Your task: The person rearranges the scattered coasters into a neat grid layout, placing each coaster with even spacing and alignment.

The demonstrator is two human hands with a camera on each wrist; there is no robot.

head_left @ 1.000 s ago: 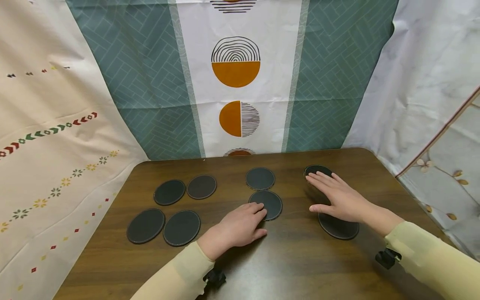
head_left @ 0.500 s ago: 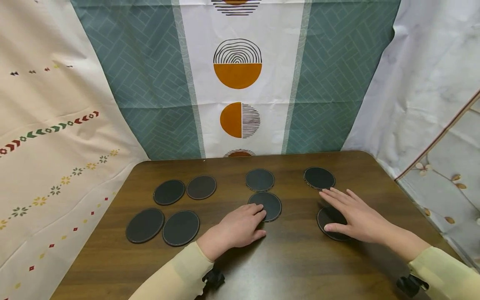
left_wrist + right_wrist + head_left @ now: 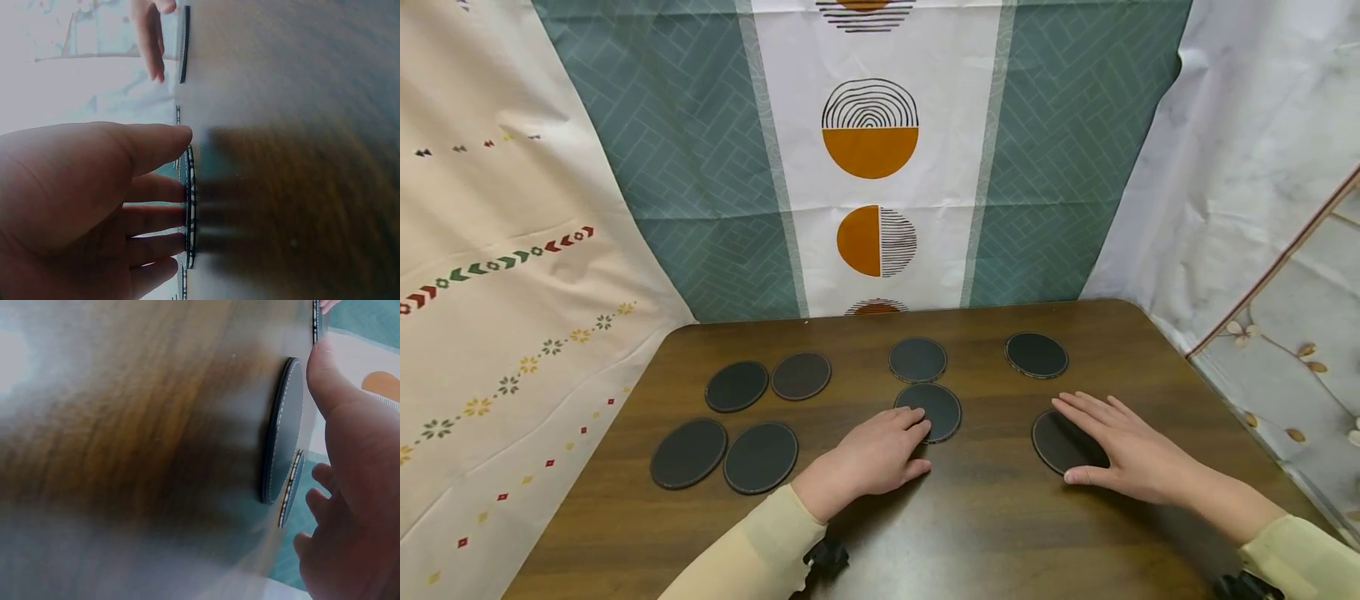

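Note:
Round black coasters with stitched rims lie flat on the table. My left hand rests its fingertips on the near middle coaster, thumb off to the side; the left wrist view shows those fingers at the coaster's edge. Just behind it lies another coaster. On the right, my right hand hovers with fingers extended over the near right coaster, hiding part of it. In the right wrist view a gap shows between this coaster and the hand. Farther back sits the far right coaster.
Several more coasters lie at the left, among them a front one and a browner back one. The brown wooden table meets a patterned cloth at its back edge, with more cloth hanging on both sides.
My right hand has drawn back toward me and to the right, from over the far right coaster, uncovering it. The left hand stays on its coaster.

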